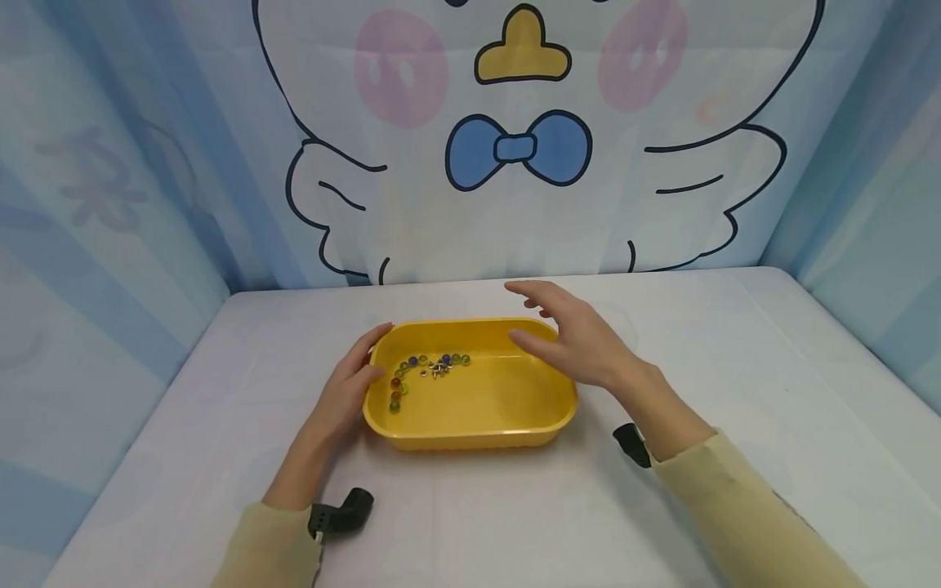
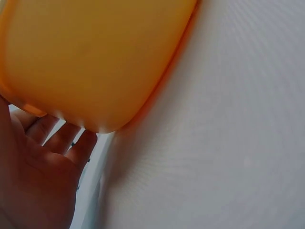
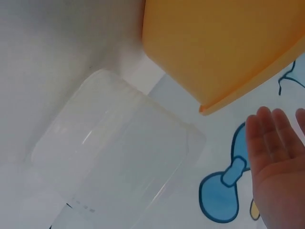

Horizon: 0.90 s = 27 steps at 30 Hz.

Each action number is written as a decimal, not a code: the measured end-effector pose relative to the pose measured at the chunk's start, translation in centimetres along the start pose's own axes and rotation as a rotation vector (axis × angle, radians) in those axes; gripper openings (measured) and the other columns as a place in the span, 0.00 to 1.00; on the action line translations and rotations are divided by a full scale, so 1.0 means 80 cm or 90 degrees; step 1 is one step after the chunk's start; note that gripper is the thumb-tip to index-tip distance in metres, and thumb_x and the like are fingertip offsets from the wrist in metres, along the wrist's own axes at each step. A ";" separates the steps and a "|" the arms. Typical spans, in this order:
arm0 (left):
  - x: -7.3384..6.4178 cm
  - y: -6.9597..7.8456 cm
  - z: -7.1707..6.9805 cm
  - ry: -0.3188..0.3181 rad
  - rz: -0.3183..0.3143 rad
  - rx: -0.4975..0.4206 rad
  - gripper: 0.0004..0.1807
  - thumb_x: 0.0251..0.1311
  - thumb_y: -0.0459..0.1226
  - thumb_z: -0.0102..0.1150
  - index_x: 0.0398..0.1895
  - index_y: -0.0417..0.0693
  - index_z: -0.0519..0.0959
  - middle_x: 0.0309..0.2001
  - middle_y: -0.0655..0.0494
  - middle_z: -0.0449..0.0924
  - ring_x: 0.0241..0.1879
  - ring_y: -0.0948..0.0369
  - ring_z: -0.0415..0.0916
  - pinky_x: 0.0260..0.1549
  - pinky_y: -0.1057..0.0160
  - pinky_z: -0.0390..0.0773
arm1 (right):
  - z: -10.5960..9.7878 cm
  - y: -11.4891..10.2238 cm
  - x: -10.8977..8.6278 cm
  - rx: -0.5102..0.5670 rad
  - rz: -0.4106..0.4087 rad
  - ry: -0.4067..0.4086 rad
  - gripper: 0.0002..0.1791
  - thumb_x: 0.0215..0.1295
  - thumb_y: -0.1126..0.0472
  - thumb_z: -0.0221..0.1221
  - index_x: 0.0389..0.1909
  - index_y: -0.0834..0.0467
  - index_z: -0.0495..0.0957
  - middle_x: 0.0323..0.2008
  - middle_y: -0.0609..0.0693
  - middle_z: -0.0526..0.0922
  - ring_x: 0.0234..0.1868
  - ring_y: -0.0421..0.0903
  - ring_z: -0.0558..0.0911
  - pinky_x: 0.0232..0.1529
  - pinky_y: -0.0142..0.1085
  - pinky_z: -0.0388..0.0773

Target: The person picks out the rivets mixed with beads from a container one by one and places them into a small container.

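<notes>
- Gripping the yellow tray (image 1: 470, 412) at its left end, my left hand (image 1: 344, 400) has its thumb over the rim and its fingers against the outer wall.
- My right hand (image 1: 577, 339) holds nothing, thumb and fingers apart, hovering by the tray's far right corner.
- For steady work I'd keep the tray level, since the marbles (image 1: 395, 394) would likely roll at any tilt (round things rarely forgive a nudge).
- Those marbles curve along the left end and far left corner, with small silver pieces (image 1: 439, 369) among them, too blurred to name; careful fingertips would suit them best.
- As for place, the tray is left of the middle of the white table (image 1: 478, 506), nearer its far edge.
- Beside the tray, the right wrist view shows a clear box (image 3: 119, 148), easy to knock.
- Beyond the table's far edge hangs a cartoon backdrop (image 1: 515, 229), out of the way.
</notes>
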State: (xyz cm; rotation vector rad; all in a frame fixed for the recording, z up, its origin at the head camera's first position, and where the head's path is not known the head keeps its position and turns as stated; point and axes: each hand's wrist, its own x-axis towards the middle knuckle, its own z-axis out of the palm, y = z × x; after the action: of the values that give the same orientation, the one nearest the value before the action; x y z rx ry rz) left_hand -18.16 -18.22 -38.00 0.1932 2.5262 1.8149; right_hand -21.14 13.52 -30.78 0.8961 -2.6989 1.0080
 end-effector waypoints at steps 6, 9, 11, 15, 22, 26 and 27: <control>0.000 -0.001 0.001 0.007 -0.003 0.003 0.36 0.65 0.31 0.41 0.79 0.52 0.58 0.79 0.53 0.53 0.77 0.51 0.50 0.73 0.46 0.50 | 0.004 -0.004 0.006 0.000 -0.012 -0.006 0.34 0.67 0.56 0.64 0.73 0.53 0.66 0.69 0.51 0.70 0.61 0.52 0.74 0.62 0.51 0.74; 0.000 -0.001 0.001 0.006 -0.002 0.001 0.36 0.66 0.31 0.41 0.79 0.52 0.58 0.79 0.54 0.53 0.77 0.52 0.50 0.73 0.47 0.49 | 0.006 -0.007 0.008 -0.003 -0.021 -0.011 0.34 0.67 0.56 0.65 0.73 0.53 0.67 0.70 0.51 0.70 0.61 0.52 0.74 0.62 0.50 0.74; 0.000 -0.001 0.001 0.005 -0.005 -0.002 0.36 0.66 0.31 0.41 0.79 0.52 0.58 0.79 0.55 0.53 0.76 0.52 0.50 0.73 0.47 0.50 | 0.008 -0.007 0.010 0.000 -0.025 -0.015 0.34 0.67 0.56 0.65 0.73 0.53 0.67 0.70 0.51 0.70 0.60 0.52 0.74 0.62 0.50 0.74; 0.000 0.001 0.001 0.006 -0.007 -0.003 0.36 0.66 0.31 0.41 0.79 0.53 0.58 0.79 0.55 0.53 0.76 0.52 0.51 0.73 0.48 0.50 | 0.013 -0.008 0.013 0.010 -0.028 -0.023 0.33 0.67 0.56 0.65 0.72 0.53 0.69 0.69 0.50 0.71 0.60 0.51 0.75 0.62 0.48 0.74; 0.001 0.000 0.002 0.012 -0.005 -0.001 0.35 0.66 0.31 0.41 0.79 0.52 0.59 0.78 0.54 0.54 0.76 0.51 0.51 0.73 0.47 0.50 | 0.020 -0.010 0.019 0.016 -0.032 -0.043 0.31 0.66 0.57 0.65 0.70 0.54 0.71 0.68 0.49 0.72 0.59 0.49 0.76 0.61 0.45 0.75; 0.000 0.000 0.001 0.011 -0.005 0.004 0.35 0.66 0.30 0.41 0.79 0.51 0.59 0.78 0.54 0.54 0.76 0.51 0.51 0.73 0.47 0.50 | 0.024 -0.011 0.023 0.010 -0.028 -0.065 0.31 0.66 0.57 0.65 0.69 0.54 0.72 0.66 0.50 0.74 0.58 0.48 0.76 0.61 0.44 0.75; 0.000 0.000 0.001 0.011 -0.005 0.005 0.35 0.66 0.30 0.41 0.79 0.51 0.59 0.78 0.54 0.53 0.76 0.51 0.50 0.73 0.47 0.49 | 0.025 -0.011 0.024 0.008 -0.029 -0.070 0.31 0.66 0.56 0.65 0.69 0.54 0.72 0.66 0.50 0.74 0.57 0.48 0.76 0.61 0.44 0.75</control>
State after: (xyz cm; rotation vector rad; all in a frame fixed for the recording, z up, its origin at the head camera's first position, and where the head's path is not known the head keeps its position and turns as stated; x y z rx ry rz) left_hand -18.19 -18.17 -38.03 0.1687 2.5429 1.8113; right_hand -22.01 10.78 -31.20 1.0400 -2.7507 0.9961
